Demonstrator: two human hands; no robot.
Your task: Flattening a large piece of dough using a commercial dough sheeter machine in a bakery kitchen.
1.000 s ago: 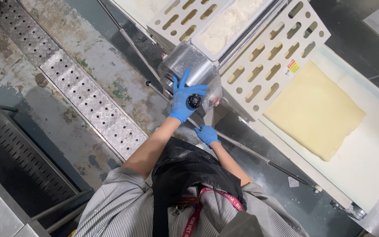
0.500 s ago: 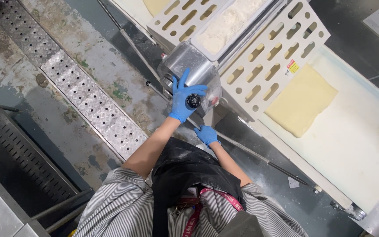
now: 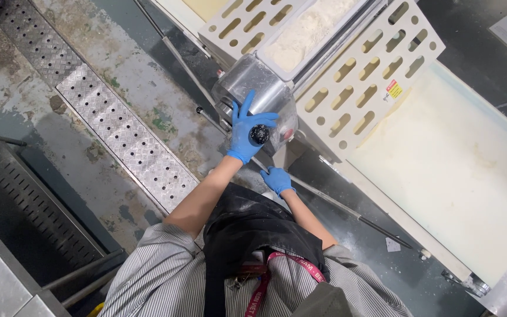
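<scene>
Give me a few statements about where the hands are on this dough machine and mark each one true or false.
1. Both hands wear blue gloves. True.
2. The left hand grips a black knob on the machine's metal housing. True.
3. The right hand rests on the white belt. False: it sits lower, by the thin metal rod near the machine's base.
4. A sheet of dough lies on the belt to the right. False: the belt there is bare.
5. A tray of flour sits on top of the machine. True.
</scene>
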